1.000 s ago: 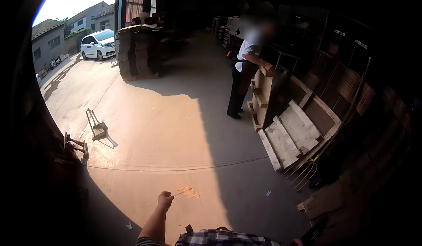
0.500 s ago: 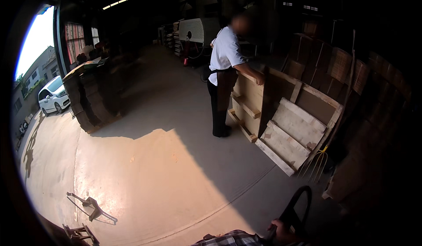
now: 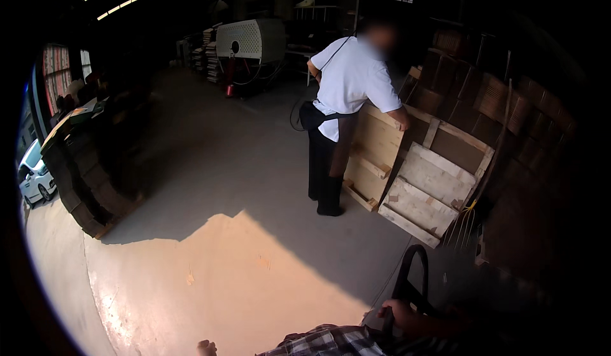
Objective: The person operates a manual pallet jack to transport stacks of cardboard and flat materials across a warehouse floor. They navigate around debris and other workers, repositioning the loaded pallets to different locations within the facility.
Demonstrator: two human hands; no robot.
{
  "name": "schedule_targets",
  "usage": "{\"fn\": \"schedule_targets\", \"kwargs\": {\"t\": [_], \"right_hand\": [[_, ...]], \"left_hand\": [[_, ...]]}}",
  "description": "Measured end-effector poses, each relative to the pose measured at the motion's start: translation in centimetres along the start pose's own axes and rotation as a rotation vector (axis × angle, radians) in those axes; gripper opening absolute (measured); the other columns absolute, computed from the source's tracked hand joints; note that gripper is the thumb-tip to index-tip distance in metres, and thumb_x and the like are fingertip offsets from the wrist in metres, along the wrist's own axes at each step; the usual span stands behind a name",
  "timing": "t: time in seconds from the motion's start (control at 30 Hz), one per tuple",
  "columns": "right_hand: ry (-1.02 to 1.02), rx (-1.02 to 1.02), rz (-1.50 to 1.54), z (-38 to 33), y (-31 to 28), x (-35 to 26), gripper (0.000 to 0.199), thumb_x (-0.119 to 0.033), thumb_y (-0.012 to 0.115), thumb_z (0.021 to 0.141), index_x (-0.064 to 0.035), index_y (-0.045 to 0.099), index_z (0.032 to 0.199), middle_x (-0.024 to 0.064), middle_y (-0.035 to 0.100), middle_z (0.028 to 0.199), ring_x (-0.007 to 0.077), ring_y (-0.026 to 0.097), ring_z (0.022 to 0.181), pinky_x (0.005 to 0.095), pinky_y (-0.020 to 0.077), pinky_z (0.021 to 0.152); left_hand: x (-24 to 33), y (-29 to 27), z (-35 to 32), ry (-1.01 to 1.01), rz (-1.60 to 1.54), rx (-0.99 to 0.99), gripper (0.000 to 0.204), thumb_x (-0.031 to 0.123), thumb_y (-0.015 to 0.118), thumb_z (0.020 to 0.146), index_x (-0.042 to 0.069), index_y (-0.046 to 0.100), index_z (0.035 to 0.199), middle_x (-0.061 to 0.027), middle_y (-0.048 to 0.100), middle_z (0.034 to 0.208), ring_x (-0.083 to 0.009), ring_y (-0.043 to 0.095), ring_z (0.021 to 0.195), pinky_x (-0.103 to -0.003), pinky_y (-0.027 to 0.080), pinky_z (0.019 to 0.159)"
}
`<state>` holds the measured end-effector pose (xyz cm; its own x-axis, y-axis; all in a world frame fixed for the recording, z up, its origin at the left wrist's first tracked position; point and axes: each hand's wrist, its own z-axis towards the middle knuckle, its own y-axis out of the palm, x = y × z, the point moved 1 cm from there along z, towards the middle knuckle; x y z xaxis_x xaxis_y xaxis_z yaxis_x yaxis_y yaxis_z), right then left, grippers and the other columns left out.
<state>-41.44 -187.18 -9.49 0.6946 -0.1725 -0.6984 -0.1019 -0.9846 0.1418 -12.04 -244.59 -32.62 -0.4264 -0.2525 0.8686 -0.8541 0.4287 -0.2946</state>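
My right hand [image 3: 396, 310] is closed around the lower part of a black looped handle [image 3: 417, 264] that rises at the bottom right. Only the tip of my left hand [image 3: 205, 347] shows at the bottom edge, over the sunlit floor and touching nothing I can see. My plaid sleeve lies between the two hands. A few steps ahead, a person in a white shirt and dark trousers [image 3: 347, 95] stands with a hand on wooden pallets [image 3: 433, 187] that lean against the right wall.
A pitchfork [image 3: 466, 216] leans beside the pallets. A tall dark stack of pallets [image 3: 89, 178] stands at the left, with a white car [image 3: 35, 178] outside beyond it. A white machine [image 3: 251, 38] and shelves are at the back. Sunlight covers the near concrete floor [image 3: 223, 279].
The view has swung right and come closer to the person at the pallets. My right hand and the black handle have come further into view; my left hand has dropped to the bottom edge.
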Motion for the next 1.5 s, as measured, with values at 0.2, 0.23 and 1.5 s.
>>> {"fn": "schedule_targets", "kwargs": {"t": [0.2,0.23,1.5], "right_hand": [[-0.182,-0.087,-0.223,8.4,18.9,1.9,0.016,-0.015,0.060,0.074,0.0010,0.056,0.072,0.0127,0.056,0.065,0.0241,0.059,0.063,0.0370,0.0509,0.063],[0.057,0.028,-0.012,8.5,23.6,0.1,0.016,-0.012,0.065,0.069,0.0016,0.056,0.070,0.0132,0.057,0.065,0.0225,0.060,0.062,0.0371,0.0506,0.061],[-0.130,0.393,0.358,52.2,139.9,-26.6,0.011,-0.005,0.066,0.074,0.0023,0.057,0.076,0.0146,0.056,0.052,0.0265,0.058,0.043,0.0328,0.0467,0.041]], "left_hand": [[35.3,13.4,13.8,0.607,-0.056,-0.437,0.034,0.006,0.062,0.080,-0.002,0.055,0.112,-0.0120,0.063,0.104,-0.0199,0.064,0.083,-0.029,0.050,0.073],[38.8,14.2,14.8,0.649,0.224,-0.459,0.033,0.009,0.063,0.080,0.001,0.057,0.112,-0.0137,0.064,0.105,-0.0205,0.065,0.086,-0.030,0.051,0.074],[86.1,26.9,143.1,0.527,1.324,-0.982,0.042,0.026,0.067,0.079,0.008,0.059,0.116,-0.0080,0.066,0.104,-0.0229,0.065,0.093,-0.035,0.051,0.084]]}}
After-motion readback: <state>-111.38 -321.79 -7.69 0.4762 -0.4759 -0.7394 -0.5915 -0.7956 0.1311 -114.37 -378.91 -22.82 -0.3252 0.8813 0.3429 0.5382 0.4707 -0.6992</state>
